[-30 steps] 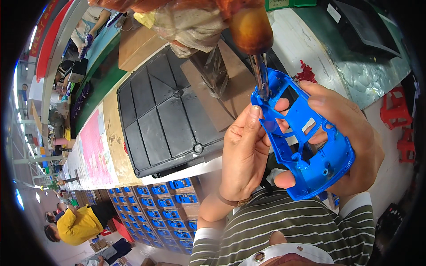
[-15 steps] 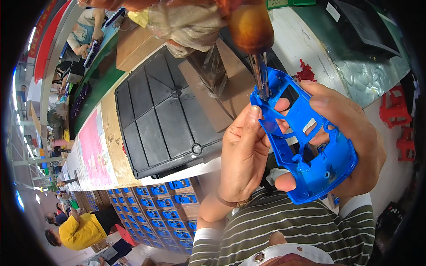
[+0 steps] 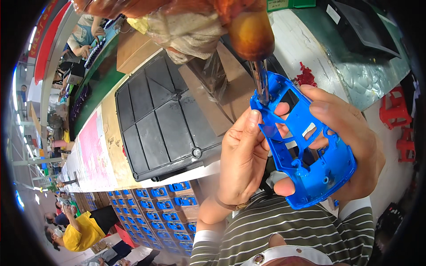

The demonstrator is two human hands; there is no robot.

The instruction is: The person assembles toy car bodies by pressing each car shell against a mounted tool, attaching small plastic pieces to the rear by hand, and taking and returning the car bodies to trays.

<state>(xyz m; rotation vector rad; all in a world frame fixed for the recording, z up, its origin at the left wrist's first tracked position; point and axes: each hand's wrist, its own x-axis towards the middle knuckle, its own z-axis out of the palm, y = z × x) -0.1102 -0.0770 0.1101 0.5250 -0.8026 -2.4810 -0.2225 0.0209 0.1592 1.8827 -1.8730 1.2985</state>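
- Head view, right of centre: the blue shell is held tilted in both hands, its inner side showing. The left hand pinches its left edge between thumb and fingers; the right hand wraps its right side.
- Just above centre, the metal tip under the amber holder reaches to the shell's upper-left corner. Whether it presses there or only overlaps cannot be told; if it bears on the shell off-line, it could skid and score the blue wall.
- The left thumb lies just below the tip's end, so a slip to the lower left could catch it; that seems the worst risk.
- Fingertips show through the shell's openings near the centre, so a slip into an opening could jab them too.
- The left hand's hold is a narrow pinch; a sideways push at the corner could twist the shell in the hands.
- The shell's walls look thin, so hard squeezing from the right hand might flex them and shift the corner off the tip.
- Upper centre, the loose cloth bunches beside the holder; should it sag, it might hide the tip.
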